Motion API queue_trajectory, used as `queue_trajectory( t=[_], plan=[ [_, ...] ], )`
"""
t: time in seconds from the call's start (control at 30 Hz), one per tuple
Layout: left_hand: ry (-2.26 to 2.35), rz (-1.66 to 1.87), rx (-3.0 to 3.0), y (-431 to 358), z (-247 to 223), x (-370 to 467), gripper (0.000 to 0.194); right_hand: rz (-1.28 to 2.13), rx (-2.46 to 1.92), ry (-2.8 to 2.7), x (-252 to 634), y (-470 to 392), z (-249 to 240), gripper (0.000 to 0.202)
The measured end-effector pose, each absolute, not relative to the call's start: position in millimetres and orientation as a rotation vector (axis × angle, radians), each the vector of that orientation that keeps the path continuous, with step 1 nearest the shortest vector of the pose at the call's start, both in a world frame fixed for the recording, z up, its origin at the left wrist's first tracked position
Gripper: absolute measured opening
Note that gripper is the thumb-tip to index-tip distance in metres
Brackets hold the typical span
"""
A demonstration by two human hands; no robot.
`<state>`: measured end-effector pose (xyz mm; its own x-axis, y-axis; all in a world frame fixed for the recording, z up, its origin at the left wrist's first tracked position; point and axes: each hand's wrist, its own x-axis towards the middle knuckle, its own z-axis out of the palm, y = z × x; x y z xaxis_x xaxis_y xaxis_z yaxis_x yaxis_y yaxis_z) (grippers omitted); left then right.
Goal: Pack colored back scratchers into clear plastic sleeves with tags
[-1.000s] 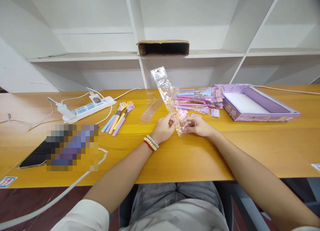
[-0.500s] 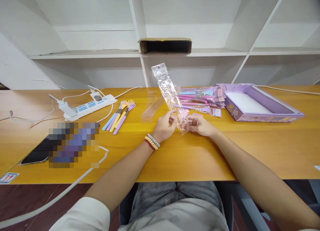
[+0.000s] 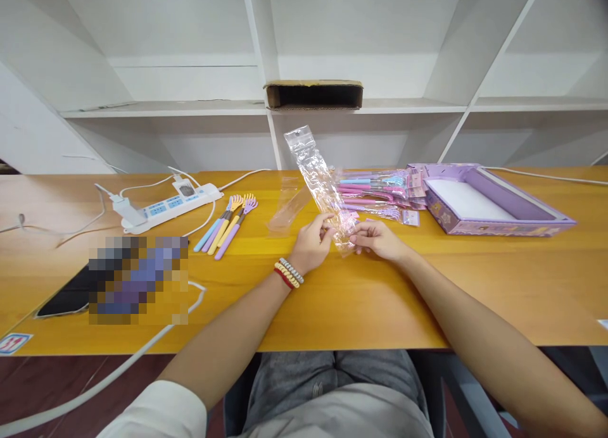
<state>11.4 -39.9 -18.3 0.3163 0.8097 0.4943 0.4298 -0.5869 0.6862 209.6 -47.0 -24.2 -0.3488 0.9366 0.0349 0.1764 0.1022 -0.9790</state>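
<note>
A long clear plastic bag (image 3: 316, 171) slants up and away from my hands, its hang-hole end farthest from me. My left hand (image 3: 311, 243) pinches the near left edge of the bag. At its near right side, my right hand (image 3: 377, 240) has its fingers closed on the bag. Something small and pink shows at the bag's near end, between the hands. Left of them lie several hand-shaped scratchers (image 3: 230, 226) with blue, yellow and purple handles. More clear bags (image 3: 289, 207) lie flat just beyond my left hand. Behind my right hand is a pile of bagged scratchers (image 3: 375, 191).
A purple open box (image 3: 498, 226) stands at the right. A white power strip (image 3: 173, 204) with cables and a black flat object (image 3: 69, 292) lie at the left. A cardboard box (image 3: 313, 96) sits on the white shelf (image 3: 190, 109) behind the table.
The view has tilted slightly, so everything appears a little lower. Both hands keep hold of the bag, and the right fingers have closed a little more at its edge.
</note>
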Motion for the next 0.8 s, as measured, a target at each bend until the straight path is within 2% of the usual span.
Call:
queue_trajectory(
  t=[0.43,0.6,0.8],
  plan=[
    [1.025,1.096,2.237,-42.7,-18.8,12.8,0.032,1.249,-1.103,-1.616,206.7,-47.3,-23.5,0.025],
    [1.025,1.077,2.237,-42.2,-18.6,11.9,0.034,1.207,-1.131,-1.693,207.5,-47.5,-22.7,0.031],
    [0.986,1.037,2.229,-41.4,-21.0,12.0,0.032,0.928,-1.148,-1.827,204.7,-48.6,-26.3,0.030]
  ],
)
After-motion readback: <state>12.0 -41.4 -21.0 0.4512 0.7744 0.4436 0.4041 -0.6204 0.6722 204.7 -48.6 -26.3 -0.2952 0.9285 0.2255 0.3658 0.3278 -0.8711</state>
